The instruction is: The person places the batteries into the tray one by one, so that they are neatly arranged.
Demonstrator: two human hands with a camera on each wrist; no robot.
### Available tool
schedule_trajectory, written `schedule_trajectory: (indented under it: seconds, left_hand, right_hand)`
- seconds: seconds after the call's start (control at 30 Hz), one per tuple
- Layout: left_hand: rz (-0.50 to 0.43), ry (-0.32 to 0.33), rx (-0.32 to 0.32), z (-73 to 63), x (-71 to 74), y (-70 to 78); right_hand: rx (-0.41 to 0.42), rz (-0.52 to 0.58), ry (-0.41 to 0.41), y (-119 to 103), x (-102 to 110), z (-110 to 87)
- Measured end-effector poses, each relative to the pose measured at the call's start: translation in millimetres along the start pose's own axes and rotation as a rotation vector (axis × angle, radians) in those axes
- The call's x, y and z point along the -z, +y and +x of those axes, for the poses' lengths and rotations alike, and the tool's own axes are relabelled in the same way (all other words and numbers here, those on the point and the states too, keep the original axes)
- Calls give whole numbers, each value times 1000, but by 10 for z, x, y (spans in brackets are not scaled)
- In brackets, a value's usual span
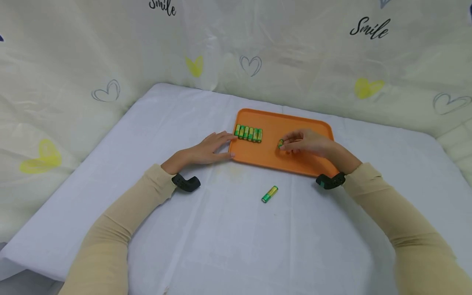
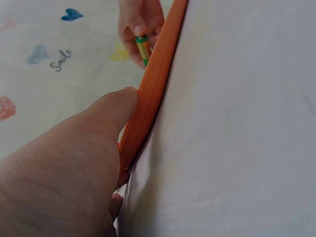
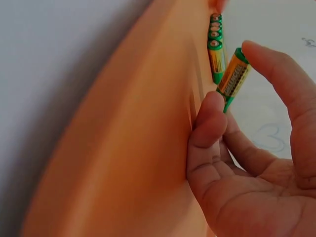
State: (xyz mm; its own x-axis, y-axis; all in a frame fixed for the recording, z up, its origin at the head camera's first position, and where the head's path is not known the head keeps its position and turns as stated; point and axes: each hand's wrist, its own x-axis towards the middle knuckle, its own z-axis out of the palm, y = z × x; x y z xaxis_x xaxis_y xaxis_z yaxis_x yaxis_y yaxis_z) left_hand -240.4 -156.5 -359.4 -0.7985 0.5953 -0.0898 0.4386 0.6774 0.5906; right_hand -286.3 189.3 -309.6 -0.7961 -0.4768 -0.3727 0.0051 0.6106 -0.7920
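Observation:
My right hand (image 1: 309, 143) pinches a green-and-yellow battery (image 3: 233, 76) between thumb and fingers, over the orange tray (image 1: 258, 157). In the right wrist view this battery is tilted. A row of several matching batteries (image 1: 248, 133) lies side by side near the tray's left end. My left hand (image 1: 204, 149) touches the tray's left side with its fingers spread and fairly straight. Its thumb (image 2: 111, 106) rests against the orange rim in the left wrist view, where the other fingers are mostly hidden.
A single battery (image 1: 270, 194) lies on the white tablecloth (image 1: 228, 237), in front of the tray. Behind the table hangs a pale curtain (image 1: 295, 61) printed with hearts and lettering. Each wrist wears a black device (image 1: 186, 183).

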Motion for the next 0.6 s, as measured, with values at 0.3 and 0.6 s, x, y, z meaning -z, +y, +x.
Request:
schedule_trajectory:
  seconds: [0.3, 0.6]
  left_hand:
    - [-1, 5, -15, 4, 7, -32]
    - [0, -2, -2, -10, 15, 19]
  right_hand:
    - [10, -62, -62, -53, 77, 126]
    - [44, -133, -46, -75, 51, 232]
